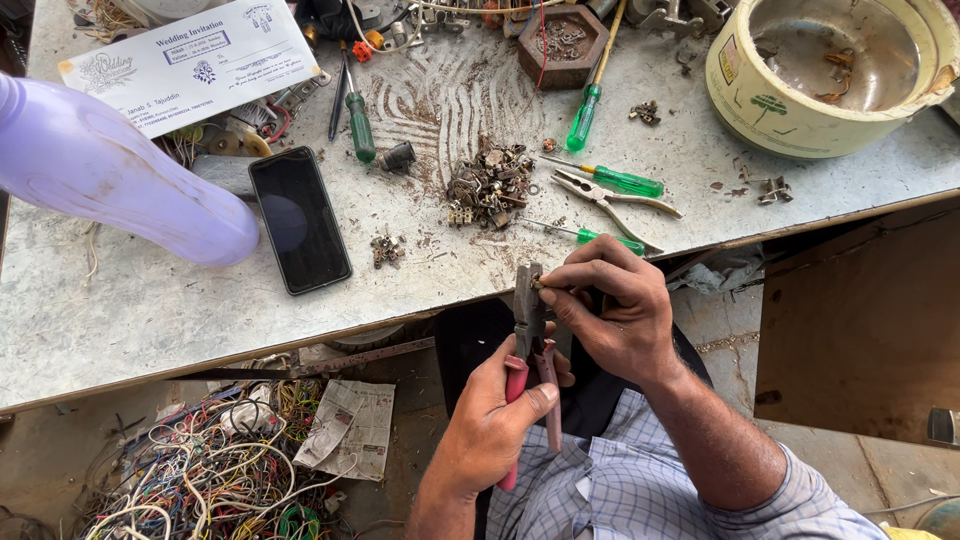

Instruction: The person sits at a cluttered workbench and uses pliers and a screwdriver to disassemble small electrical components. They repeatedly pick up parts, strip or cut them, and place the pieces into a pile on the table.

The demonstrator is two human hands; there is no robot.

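My left hand (492, 420) grips red-handled pliers (528, 330) by the handles, jaws pointing up near the bench's front edge. My right hand (612, 315) pinches a small metal part (538, 285) at the plier jaws. Both hands work just below the grey workbench (120, 320). A pile of small metal scrap parts (488, 185) lies on the bench just above the hands.
Green-handled screwdrivers (615, 180), small needle-nose pliers (610, 203), a black phone (298, 220), a lilac plastic bottle (110, 175), a white card (190, 60) and a cream bucket (830, 75) sit on the bench. A tangle of coloured wires (215, 465) lies on the floor at left.
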